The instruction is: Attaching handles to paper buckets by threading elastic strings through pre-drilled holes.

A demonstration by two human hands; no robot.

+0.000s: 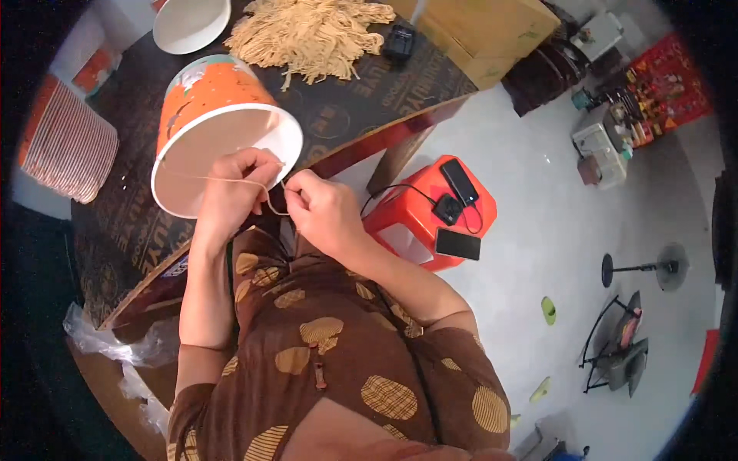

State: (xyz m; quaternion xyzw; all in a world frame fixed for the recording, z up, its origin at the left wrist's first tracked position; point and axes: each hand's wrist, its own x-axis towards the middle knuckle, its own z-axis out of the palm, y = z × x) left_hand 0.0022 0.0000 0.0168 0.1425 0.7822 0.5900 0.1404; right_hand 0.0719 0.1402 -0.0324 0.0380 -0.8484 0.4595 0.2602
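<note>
A large orange paper tub [201, 91] with a white rim lies tipped on the dark table, its mouth facing me. In front of that mouth, my left hand [234, 188] pinches a thin beige string [183, 177]. My right hand [324, 213], just beside it, has its fingers closed on the same string. Part of the string loops down between the two hands, and another stretch crosses the white inside of the tub. Farther back on the table sits a heap of beige strings [307, 34].
Nested tubs [73, 142] stand at the left, and a white bowl-shaped container [192, 27] is at the back. A black box-shaped object [398, 42] and a cardboard box [484, 31] lie beyond the heap. Right of the table, a red stool [396, 223] holds a phone [458, 243] and cabled devices.
</note>
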